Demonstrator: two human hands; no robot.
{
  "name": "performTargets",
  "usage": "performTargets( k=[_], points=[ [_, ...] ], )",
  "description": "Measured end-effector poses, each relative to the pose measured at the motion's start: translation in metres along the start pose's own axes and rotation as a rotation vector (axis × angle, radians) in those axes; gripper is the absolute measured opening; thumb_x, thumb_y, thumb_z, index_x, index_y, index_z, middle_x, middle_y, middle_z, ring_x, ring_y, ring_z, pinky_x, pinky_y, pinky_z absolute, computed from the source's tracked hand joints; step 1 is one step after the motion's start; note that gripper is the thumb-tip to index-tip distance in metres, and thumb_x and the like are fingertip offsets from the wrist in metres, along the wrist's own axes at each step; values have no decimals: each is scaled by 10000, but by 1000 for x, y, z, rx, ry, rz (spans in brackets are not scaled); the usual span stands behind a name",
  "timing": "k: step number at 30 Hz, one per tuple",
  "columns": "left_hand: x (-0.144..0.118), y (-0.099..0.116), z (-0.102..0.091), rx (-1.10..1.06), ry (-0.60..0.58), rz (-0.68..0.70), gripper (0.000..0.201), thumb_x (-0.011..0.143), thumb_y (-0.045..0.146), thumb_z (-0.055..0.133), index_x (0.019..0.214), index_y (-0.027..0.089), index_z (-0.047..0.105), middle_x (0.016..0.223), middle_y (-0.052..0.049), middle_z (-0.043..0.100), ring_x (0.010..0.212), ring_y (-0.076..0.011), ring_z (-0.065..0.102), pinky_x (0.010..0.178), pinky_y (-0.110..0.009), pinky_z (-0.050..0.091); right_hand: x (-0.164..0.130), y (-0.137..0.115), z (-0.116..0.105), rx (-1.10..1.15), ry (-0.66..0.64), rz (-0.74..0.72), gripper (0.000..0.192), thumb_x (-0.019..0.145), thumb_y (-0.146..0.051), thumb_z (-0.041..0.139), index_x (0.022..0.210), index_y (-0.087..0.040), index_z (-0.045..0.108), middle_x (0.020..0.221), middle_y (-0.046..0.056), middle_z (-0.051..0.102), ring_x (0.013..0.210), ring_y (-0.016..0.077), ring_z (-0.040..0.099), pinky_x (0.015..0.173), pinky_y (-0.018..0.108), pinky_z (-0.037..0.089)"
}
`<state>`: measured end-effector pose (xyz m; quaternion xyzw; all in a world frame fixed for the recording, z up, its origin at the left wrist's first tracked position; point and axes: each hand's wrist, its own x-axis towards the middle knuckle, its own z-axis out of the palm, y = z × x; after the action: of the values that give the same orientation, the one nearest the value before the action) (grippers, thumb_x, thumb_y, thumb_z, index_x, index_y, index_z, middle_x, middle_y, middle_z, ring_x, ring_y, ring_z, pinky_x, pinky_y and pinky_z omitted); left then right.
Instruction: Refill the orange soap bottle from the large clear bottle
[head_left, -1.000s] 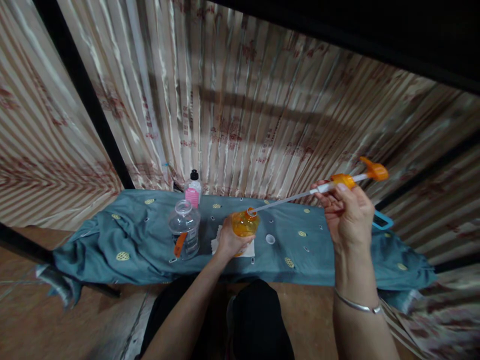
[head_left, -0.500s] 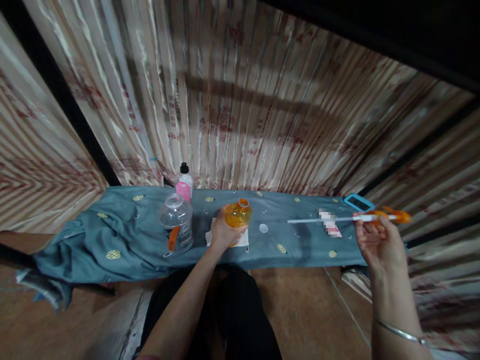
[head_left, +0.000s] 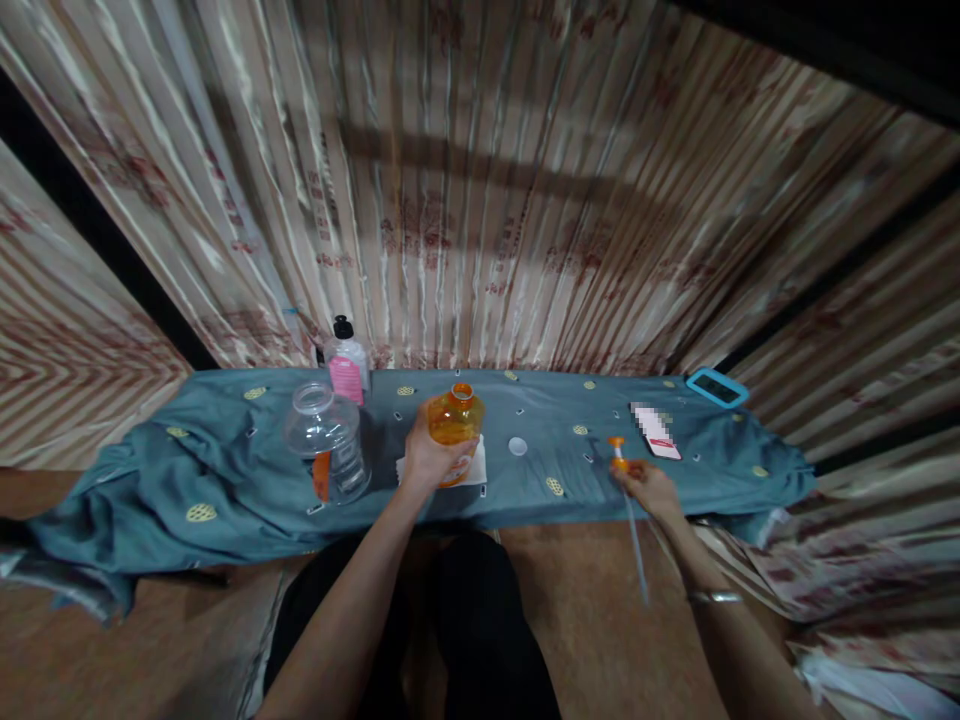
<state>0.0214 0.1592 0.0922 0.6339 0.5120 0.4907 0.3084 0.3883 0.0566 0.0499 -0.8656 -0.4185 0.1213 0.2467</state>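
Observation:
My left hand [head_left: 427, 455] is closed round an orange see-through bottle [head_left: 457, 425] that stands upright with its neck uncovered. Under the bottle lies a white tissue [head_left: 477, 468]. In my right hand [head_left: 646, 484] is an orange pump head [head_left: 616, 450], its long pale tube [head_left: 637, 550] hanging down past the front edge of the cloth. To the left of the bottle stands a large clear plastic bottle [head_left: 330, 440] without a cap, an orange label on its side. A white round disc [head_left: 517, 446] lies on the cloth between my hands.
Behind the clear bottle stands a pink-labelled bottle [head_left: 346, 365] with a black cap. At the right lie a white-and-pink card-like item [head_left: 660, 435], partly blurred, and a blue-framed device [head_left: 718, 388]. Patterned green cloth [head_left: 555, 400] covers the bench; a striped curtain [head_left: 480, 250] hangs behind.
My right hand has moved left and inward, and the pump has swung from lying sideways to upright with its tube downward. My left hand still holds the orange bottle. The view has shifted slightly.

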Motion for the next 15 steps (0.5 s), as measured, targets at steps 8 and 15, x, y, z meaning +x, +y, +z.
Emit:
performTargets(
  k=[8,15],
  points=[
    [1,-4,0,-16,-14,7,659,531,253,808,1110,190,500,1083,-60,652,1010,-246,633,909,-400,491,16,-53,52,-493,-97,-145,408,856,-434,448,1044,-82,530,899,181,700,873,284,671,766,443,502],
    [0,-4,-1,-5,-24,0,730,527,235,809,1170,202,466,1093,-58,649,1018,-248,632,907,-404,495,15,-61,55,-529,-75,-164,453,863,-413,456,1125,-43,469,928,224,697,883,341,676,760,469,524]
  ],
)
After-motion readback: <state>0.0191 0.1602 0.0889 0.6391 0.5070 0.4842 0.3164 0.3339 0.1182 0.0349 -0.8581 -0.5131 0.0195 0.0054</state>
